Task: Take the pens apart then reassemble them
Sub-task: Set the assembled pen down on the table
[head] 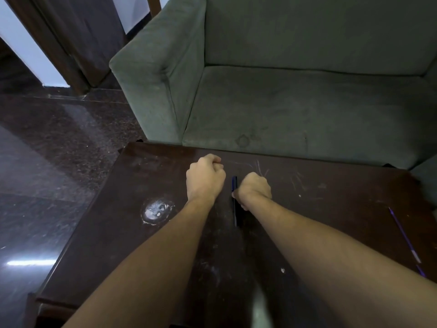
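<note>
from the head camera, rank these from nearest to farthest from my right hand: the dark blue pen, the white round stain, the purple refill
1. dark blue pen, touching the right hand on its left side.
2. white round stain, beyond the left forearm.
3. purple refill, at the table's right edge.

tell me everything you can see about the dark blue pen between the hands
The dark blue pen is slim, looks like plastic, and lies on the dark wooden table, running lengthwise away from the person. Its far end shows a darker cap or clip section. It sits between the two forearms, right against the thumb side of the right hand, which partly hides its middle. Whether that curled hand is gripping it cannot be told. The left hand does not touch it.
</note>
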